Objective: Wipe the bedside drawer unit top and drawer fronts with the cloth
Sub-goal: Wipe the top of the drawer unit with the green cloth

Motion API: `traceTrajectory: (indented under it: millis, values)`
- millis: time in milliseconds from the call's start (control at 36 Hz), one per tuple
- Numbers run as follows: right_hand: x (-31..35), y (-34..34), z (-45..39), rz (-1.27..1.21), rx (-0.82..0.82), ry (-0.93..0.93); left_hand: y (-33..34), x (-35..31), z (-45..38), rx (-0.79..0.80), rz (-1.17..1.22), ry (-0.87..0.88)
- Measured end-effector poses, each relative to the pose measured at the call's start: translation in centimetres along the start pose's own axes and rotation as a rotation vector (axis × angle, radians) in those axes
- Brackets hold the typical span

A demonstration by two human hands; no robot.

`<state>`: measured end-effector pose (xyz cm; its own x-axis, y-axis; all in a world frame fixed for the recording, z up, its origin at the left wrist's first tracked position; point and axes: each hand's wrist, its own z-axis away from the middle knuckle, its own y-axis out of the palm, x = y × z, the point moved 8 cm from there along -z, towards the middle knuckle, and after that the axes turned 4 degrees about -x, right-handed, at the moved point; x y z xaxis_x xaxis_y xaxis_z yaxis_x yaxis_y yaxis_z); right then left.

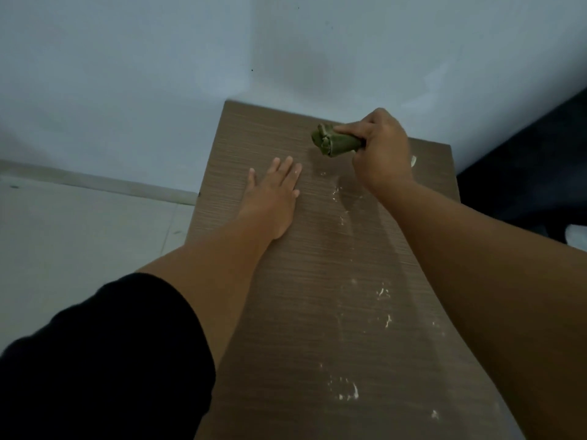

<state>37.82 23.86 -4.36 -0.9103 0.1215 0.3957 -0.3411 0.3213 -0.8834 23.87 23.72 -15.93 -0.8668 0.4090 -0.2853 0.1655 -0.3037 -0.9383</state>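
Note:
The bedside drawer unit's brown wood-grain top point(317, 281) fills the middle of the head view, seen from above. White smears and specks run down its right half. My right hand point(381, 154) is closed around a bunched green cloth point(333, 141) near the far right of the top, with the cloth's end pressed to the surface. My left hand point(276, 195) lies flat on the top to the left of the cloth, palm down, fingers spread. The drawer fronts are hidden from this angle.
A pale wall point(158, 74) stands right behind the unit. Light floor tiles point(79, 242) with a skirting strip lie to the left. A dark object point(524, 173) borders the unit on the right.

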Motion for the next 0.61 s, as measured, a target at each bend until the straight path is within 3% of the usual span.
traceTrajectory:
  millis: [222, 611]
  values:
    - [-1.9, 3.1, -4.0, 0.041, -0.029, 0.006, -1.0, 0.5, -0.3, -0.288, -0.011, 0.035]
    - [-3.4, 7.7, -7.2, 0.078, 0.066, 0.067, -0.7, 0.7, -0.7, -0.300, 0.012, 0.021]
